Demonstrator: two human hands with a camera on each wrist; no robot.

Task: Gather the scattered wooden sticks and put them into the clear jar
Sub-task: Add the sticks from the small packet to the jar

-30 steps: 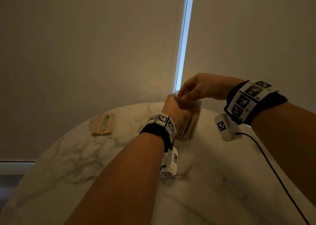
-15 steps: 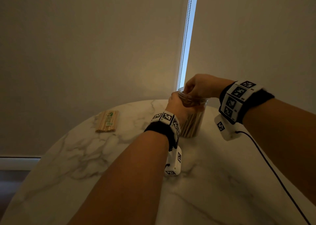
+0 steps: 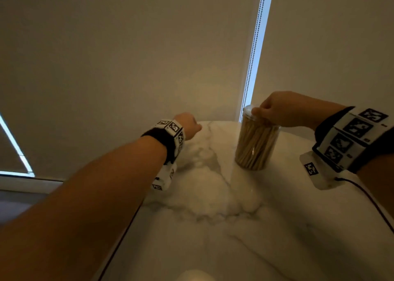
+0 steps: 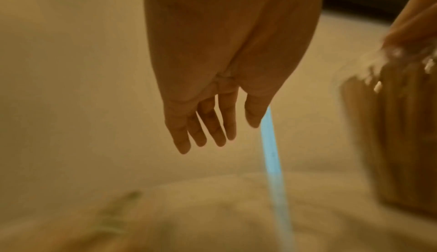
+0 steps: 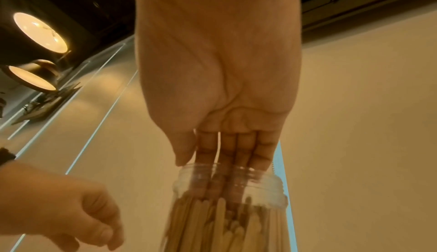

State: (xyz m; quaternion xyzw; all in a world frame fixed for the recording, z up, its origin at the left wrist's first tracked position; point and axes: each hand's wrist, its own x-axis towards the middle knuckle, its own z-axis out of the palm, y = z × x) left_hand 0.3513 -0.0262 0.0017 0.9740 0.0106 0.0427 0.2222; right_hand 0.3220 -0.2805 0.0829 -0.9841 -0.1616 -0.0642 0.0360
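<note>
— Where was the clear jar (image 3: 257,140)?

— It stood upright on the marble table (image 3: 234,227), packed with wooden sticks (image 3: 253,146) standing on end. The right hand (image 3: 279,110) was over its open mouth. In the right wrist view, its four fingers (image 5: 238,149) reached straight down inside the rim to the stick tips, while the thumb (image 5: 182,147) stayed outside the neck. The rim sat between thumb and fingers.

— And the left hand (image 3: 187,122)?

— It held nothing. Its fingers (image 4: 208,125) hung loose and nearly straight in the left wrist view, well apart from the jar, which sat off to their thumb side.

— Anything beyond those fingertips?

— A blurred bundle of sticks (image 4: 113,216) lay on the table past them; how it lay could not be told. Behind everything hung a window blind (image 3: 128,56).
</note>
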